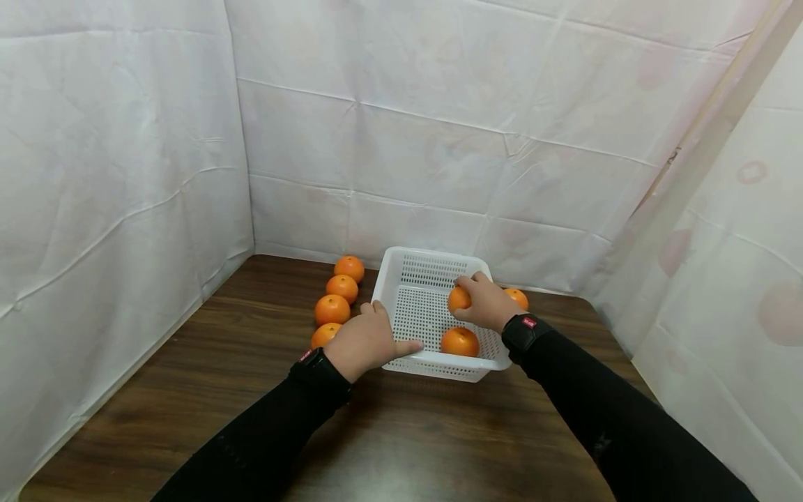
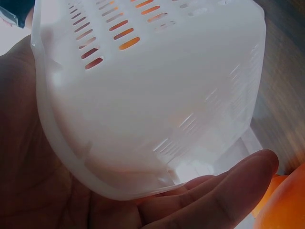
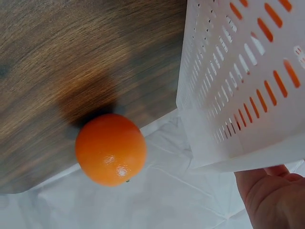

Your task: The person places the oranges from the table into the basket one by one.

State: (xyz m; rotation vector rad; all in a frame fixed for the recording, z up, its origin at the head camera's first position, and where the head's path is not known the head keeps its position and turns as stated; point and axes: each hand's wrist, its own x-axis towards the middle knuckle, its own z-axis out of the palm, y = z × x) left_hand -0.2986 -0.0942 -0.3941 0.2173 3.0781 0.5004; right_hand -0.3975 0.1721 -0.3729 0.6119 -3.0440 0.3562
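A white plastic basket (image 1: 401, 307) with slotted walls sits on the table. My left hand (image 1: 366, 339) grips its near left corner, thumb along the front rim and fingers against the side; the left wrist view shows the palm (image 2: 62, 200) around the corner. Inside the basket, my right hand (image 1: 492, 303) holds an orange (image 1: 459, 298) between thumb and fingers. Another orange (image 1: 461, 341) lies in the basket by its front wall. From the right wrist camera, the held orange is hidden behind the basket's wall (image 3: 224, 119).
Several oranges (image 1: 332, 309) stand in a row left of the basket, the nearest one (image 1: 325, 335) partly behind my left hand. One more orange (image 1: 517, 298) sits on the brown wooden table (image 1: 251, 390) right of the basket. White sheeting (image 1: 426, 153) hangs around the table.
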